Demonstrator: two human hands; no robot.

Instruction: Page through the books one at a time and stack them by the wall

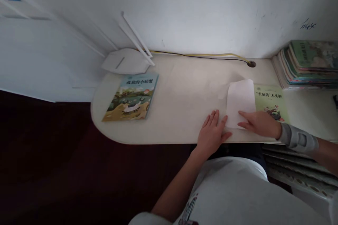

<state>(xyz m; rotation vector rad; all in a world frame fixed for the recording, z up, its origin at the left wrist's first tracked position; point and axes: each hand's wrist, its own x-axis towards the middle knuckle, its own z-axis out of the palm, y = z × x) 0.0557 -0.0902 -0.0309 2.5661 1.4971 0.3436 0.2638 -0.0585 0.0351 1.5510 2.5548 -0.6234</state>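
Observation:
A white sheet of paper (241, 95) lies on the table to the left of a green book (270, 102), right up against it. Its far edge looks slightly raised and casts a faint shadow. My right hand (260, 123) rests on the sheet's near right part, index finger and thumb stretched out and apart; the other fingers are mostly hidden. A grey band circles that wrist. My left hand (212, 132) lies flat at the table's front edge with fingers spread, its thumb side close to the paper's near left corner. Neither hand grips anything.
A picture book with a crab on its cover (132, 96) lies on the left of the white table (182, 112). Behind it stands a white router (126, 61) with antennas. Cables (200, 55) run along the wall to a hole. Stacked books (311, 63) stand at the right.

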